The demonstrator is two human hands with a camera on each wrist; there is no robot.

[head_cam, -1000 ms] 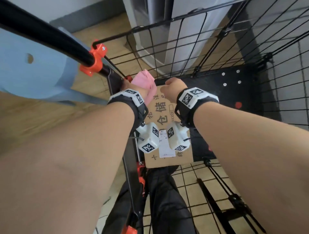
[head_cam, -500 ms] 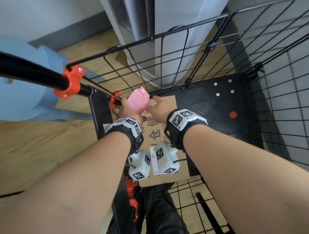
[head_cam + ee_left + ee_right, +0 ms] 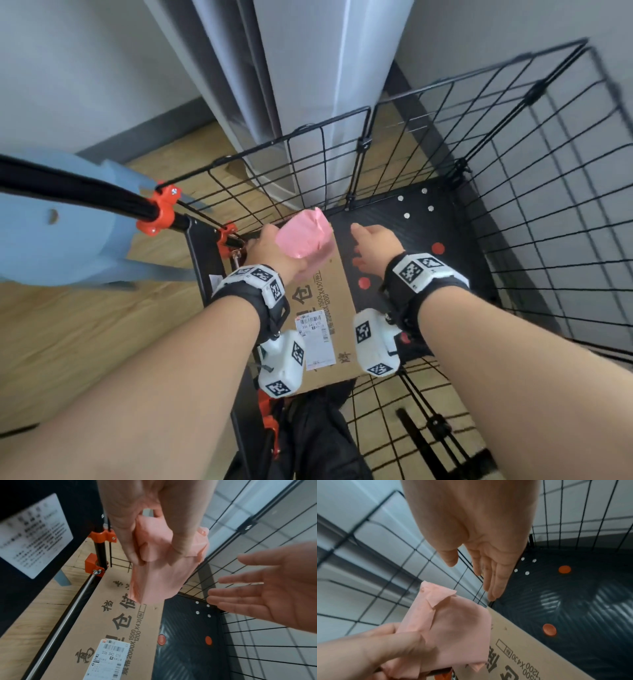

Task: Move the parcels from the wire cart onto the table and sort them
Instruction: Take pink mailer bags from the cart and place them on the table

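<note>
My left hand grips a small pink plastic-wrapped parcel, lifted above the floor of the black wire cart. In the left wrist view thumb and fingers curl round the pink parcel; it also shows in the right wrist view. Under it a flat brown cardboard parcel with black print and a white shipping label lies on the cart floor. My right hand hovers to the right of the pink parcel, fingers straight, holding nothing.
The cart floor is a black ribbed panel with orange studs. Wire walls enclose it on the far and right sides. A black handle bar with orange clamps runs on the left. A blue stool and a grey appliance stand outside.
Both hands were together at the pink parcel. Now the right hand has let go and moved right, fingers straight, while the left hand has raised the parcel off the cardboard.
</note>
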